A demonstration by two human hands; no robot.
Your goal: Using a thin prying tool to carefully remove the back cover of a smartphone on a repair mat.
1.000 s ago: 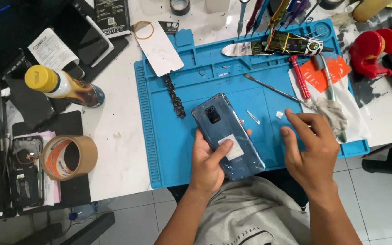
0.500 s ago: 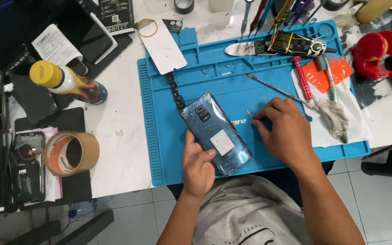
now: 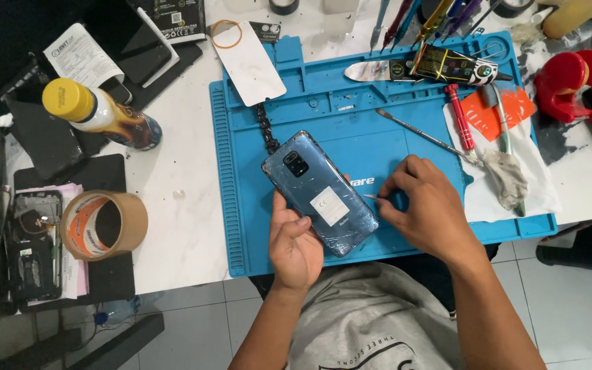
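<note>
Head view: my left hand [image 3: 294, 241] grips the blue phone [image 3: 321, 192] by its lower edges over the blue mat [image 3: 378, 151]; my right hand [image 3: 421, 205] pinches a thin metal pin [image 3: 371, 196]. The glossy back looks slippery, fragile; hold it by the sides.

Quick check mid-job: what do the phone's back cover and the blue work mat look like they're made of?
Phone back cover: glossy blue, probably glass or hard plastic; it shows sheen and crack-like lines near the lower end by the left hand. Blue work mat: matte, likely silicone or rubber, with moulded ridges and small compartments.
</note>
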